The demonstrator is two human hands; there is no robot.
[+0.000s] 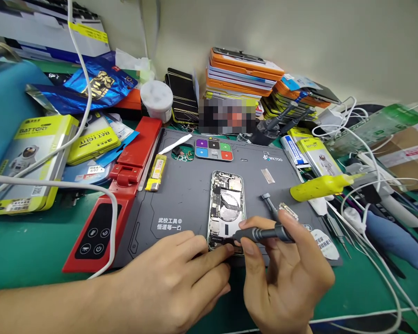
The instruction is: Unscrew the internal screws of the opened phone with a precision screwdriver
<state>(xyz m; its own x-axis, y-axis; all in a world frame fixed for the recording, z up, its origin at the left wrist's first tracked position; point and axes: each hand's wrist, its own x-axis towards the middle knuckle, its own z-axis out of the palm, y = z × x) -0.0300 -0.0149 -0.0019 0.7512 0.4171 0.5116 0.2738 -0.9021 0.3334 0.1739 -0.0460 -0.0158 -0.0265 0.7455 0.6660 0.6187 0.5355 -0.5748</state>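
An opened phone (226, 204) lies face down on a grey work mat (181, 199), its boards and coil exposed. My right hand (289, 278) grips a dark grey screwdriver (264, 233) whose tip points left onto the phone's near end. My left hand (174, 287) rests on the mat, its fingertips pressed against the phone's near left corner. A second screwdriver (269, 204) and a small metal part (288, 209) lie just right of the phone.
A red heating tool (118, 204) lies along the mat's left edge, beside a yellow lighter (156, 172). A coloured screw tray (213, 150) sits at the mat's far edge. Battery boxes (31, 162), stacked phone boxes (244, 74), a yellow tool (320, 186) and white cables (369, 153) crowd around.
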